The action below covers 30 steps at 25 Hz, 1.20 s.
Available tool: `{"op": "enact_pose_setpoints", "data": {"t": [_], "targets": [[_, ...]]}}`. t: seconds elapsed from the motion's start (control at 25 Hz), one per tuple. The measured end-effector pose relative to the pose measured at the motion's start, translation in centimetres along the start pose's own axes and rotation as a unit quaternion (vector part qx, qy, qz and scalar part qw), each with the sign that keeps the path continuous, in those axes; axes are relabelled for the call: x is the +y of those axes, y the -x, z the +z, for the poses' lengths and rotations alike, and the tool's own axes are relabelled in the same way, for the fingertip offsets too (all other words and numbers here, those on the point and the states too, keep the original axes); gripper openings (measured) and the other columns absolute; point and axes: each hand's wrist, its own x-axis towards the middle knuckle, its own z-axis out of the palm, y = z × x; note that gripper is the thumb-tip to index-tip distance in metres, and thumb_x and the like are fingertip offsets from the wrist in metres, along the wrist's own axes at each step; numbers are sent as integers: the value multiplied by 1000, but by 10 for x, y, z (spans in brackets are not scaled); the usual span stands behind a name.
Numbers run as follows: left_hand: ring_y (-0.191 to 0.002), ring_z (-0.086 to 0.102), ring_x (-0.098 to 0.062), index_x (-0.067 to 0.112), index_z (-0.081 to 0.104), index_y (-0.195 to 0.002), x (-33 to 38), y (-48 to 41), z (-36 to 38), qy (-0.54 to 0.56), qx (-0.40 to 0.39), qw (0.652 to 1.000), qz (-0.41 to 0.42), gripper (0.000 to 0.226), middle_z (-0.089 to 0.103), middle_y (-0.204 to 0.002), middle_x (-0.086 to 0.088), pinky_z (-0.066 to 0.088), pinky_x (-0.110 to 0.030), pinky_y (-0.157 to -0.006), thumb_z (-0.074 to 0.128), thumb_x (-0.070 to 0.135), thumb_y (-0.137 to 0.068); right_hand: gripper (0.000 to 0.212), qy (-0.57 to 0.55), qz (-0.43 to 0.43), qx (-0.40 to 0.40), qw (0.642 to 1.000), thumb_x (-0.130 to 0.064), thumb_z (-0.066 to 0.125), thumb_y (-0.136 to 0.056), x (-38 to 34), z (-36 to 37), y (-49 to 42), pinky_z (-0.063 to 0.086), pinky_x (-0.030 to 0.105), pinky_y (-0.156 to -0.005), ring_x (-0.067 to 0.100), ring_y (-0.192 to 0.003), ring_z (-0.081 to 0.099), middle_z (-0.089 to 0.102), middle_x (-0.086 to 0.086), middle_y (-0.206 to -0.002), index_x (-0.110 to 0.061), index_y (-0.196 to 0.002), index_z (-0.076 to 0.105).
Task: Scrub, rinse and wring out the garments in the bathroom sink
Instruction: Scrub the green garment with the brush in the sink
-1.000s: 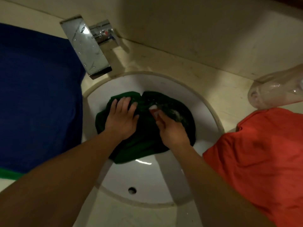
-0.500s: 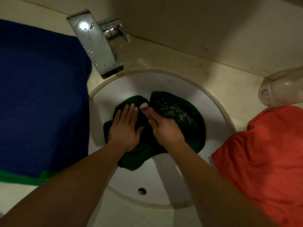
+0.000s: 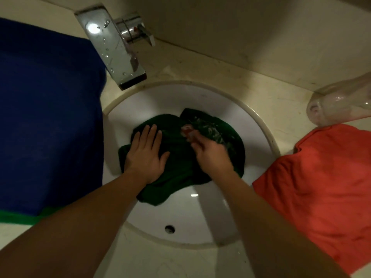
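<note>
We see the green garment (image 3: 180,169) bunched in the white sink (image 3: 251,121), under both grips. The left grip (image 3: 146,155) presses flat on its left half, fingers straight and spread. The right grip (image 3: 210,155) is clenched round a small red-and-white piece (image 3: 187,131) held against the cloth. Blur hides what the piece is and any marking on it. Pale suds (image 3: 208,127) streak the garment just right of the piece.

Beyond the left grip a chrome tap (image 3: 114,47), beaded with drops, reaches over the rim. Left of that grip a blue cloth (image 3: 50,117) with a green edge covers the table (image 3: 200,67), cut off by the frame. Right of the right grip lie an orange garment (image 3: 321,187) and a clear bottle (image 3: 341,103), both cut off too.

Half a second ago the piece sat just beside the left fingertips. Now a gap separates them, and the left grip has stayed flat.
</note>
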Motion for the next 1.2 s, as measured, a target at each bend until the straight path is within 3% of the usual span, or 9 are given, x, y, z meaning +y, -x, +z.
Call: {"op": "enact_pose_setpoints", "data": {"t": [0.16,0.36,0.48,0.6,0.72,0.84,0.92,1.08,1.2], "targets": [[-154,12,-33,5,24,-158,5,3,1,-7,-14,1000,-12,80,18,-166,-17,2,-47,-125,17,58,-98,43,19,149,80,985,-39,52,-105,46,-44,19,51,38,-97,40,-111,64,67,19,-127,-40,-148,51],[-156,1,-29,4,9,-160,4,-1,-3,-37,-18,999,-21,80,5,-169,-16,-3,-46,-125,8,55,-99,41,-55,-13,-9,998,-38,50,-105,-37,35,36,53,40,-99,38,-112,64,67,16,-127,-41,-145,51],[-156,-8,-27,6,0,-161,3,1,-2,-42,-35,998,-23,76,-5,-169,-13,-7,-45,-125,9,54,-102,40,5,60,16,998,-37,49,-105,3,3,22,50,36,-92,39,-110,63,66,19,-127,-43,-144,52],[-155,-12,-26,8,-3,-160,5,3,-4,-37,-37,998,-20,76,-9,-169,-11,-8,-45,-125,11,55,-102,46,53,160,75,983,-39,49,-106,46,-45,25,50,40,-99,40,-114,61,62,20,-133,-37,-151,46],[-155,-11,-26,7,-3,-160,6,3,-5,-37,-33,998,-23,76,-9,-169,-12,-7,-45,-125,10,55,-102,39,-12,92,66,994,-36,48,-105,3,-14,24,53,36,-90,36,-102,66,68,17,-122,-34,-143,56],[-156,-11,-25,7,-3,-160,6,4,-3,-44,-37,998,-22,76,-9,-169,-12,-6,-44,-125,9,54,-102,38,-10,-15,-16,1000,-39,49,-104,-31,30,31,54,45,-95,40,-106,65,68,20,-121,-33,-141,55],[-156,-9,-25,7,-1,-161,4,5,-3,-38,-34,998,-23,75,-7,-169,-11,-6,-44,-125,12,53,-103,41,38,14,-27,999,-41,48,-105,-5,11,26,53,44,-97,42,-111,63,66,21,-126,-38,-145,51],[-156,-6,-26,8,2,-161,7,4,-3,-26,-32,999,-22,72,-4,-169,-11,-7,-44,-125,14,51,-104,47,114,119,46,985,-41,48,-106,53,-49,20,47,42,-100,43,-121,59,60,22,-137,-36,-153,45],[-156,-5,-27,8,3,-161,10,6,-4,-21,-49,998,-24,72,-2,-169,-11,-5,-45,-125,15,51,-104,44,4,88,50,995,-38,47,-106,18,-18,33,50,44,-99,40,-116,62,65,20,-128,-30,-150,48]]}}
